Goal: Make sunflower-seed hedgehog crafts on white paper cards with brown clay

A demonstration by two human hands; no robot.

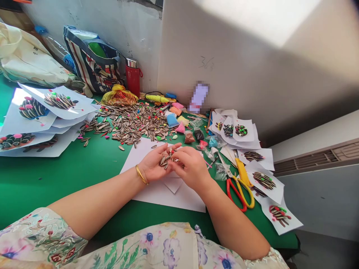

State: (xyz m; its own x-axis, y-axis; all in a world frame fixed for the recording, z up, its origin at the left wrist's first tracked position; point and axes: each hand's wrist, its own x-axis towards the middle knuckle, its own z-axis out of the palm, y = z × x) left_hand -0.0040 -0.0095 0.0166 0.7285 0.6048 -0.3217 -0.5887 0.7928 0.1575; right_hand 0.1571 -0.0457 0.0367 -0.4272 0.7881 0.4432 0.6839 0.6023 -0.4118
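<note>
Many finished seed-hedgehog paper cards (33,108) lie stacked left and right, yet the near white paper sheet (157,194) looks bare; cupped left hand (151,168) holds striped sunflower seeds (165,160) over it, right hand (193,169) pinches at them.

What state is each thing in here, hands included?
Left hand: cupped, holding seeds.
Right hand: fingertips at those seeds.
Seed pile: loose, spread on the green table.
Scissors: lying flat, untouched.
Red flask: upright, capped.
Striped bag: open at the top.
</note>
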